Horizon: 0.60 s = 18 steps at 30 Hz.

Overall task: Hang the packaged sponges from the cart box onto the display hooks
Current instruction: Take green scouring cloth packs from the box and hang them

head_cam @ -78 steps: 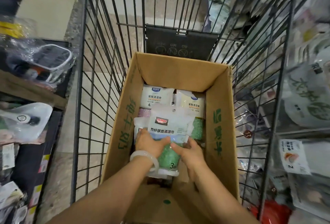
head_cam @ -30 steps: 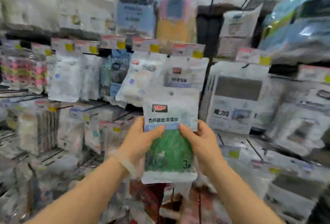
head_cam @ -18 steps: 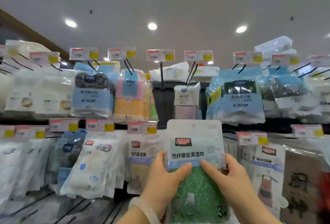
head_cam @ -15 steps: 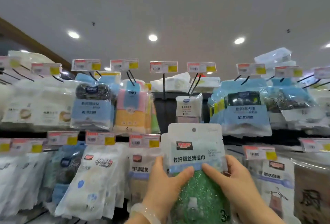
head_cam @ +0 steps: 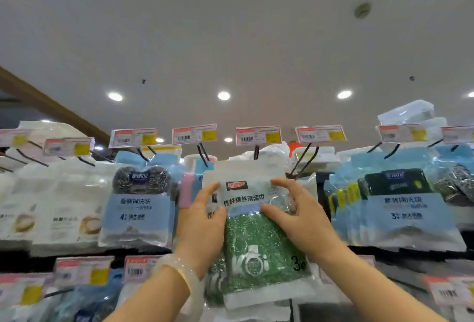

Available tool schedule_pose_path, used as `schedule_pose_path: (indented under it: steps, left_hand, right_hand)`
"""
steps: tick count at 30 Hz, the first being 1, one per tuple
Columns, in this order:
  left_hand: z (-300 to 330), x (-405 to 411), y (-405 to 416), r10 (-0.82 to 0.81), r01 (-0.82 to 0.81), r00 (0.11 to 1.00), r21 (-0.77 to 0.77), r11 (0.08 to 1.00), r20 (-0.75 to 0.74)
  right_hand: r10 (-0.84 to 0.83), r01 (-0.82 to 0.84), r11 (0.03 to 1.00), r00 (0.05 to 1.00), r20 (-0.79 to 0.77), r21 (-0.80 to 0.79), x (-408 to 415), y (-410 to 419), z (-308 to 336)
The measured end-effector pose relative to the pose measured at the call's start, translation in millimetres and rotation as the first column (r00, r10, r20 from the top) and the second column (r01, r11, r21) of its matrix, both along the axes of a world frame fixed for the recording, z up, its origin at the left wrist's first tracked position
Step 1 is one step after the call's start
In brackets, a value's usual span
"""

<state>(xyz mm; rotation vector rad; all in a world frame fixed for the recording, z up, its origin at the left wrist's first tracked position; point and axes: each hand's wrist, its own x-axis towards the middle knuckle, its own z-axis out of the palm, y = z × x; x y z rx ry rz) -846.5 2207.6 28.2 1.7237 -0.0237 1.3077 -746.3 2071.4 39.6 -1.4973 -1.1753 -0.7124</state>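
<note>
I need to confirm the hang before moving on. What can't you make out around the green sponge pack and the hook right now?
- Head view, hang hole of the green sponge pack: its white top blends into the bags behind, so whether it is on the hook cannot be told.
- Fingers of the left hand and right hand cover the pack's side edges.
- Price tag print: too small.
- The packs behind it: mostly hidden.

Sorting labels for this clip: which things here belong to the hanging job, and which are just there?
Job:
green sponge pack
left hand
right hand
display hook

Just there:
steel scourer pack
dark scouring pad pack
price tags
</note>
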Motion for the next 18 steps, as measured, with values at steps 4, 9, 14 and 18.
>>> schedule_pose_path:
  steps: [4, 9, 14, 18]
  left_hand:
    - [12, 5, 9, 0.06, -0.06, 0.998, 0.008, 0.998, -0.021]
    - [15, -1, 26, 0.178, -0.179, 0.983, -0.049, 0.983, -0.039]
    - [21, -5, 38, 0.211, -0.212, 0.977, -0.033, 0.977, -0.038]
    - [19, -7, 43, 0.248, -0.249, 0.969, -0.052, 0.967, -0.023]
  right_hand:
    - [0.186, -0.193, 0.981, 0.963, -0.193, -0.018, 17, 3, 17]
    - [0.386, -0.353, 0.923, 0.856, -0.345, 0.156, 39, 5, 47]
    - [0.408, -0.364, 0.912, 0.848, -0.337, 0.188, 49, 11, 65]
    - [0.386, -0.339, 0.921, 0.853, -0.35, 0.191, 57, 17, 71]
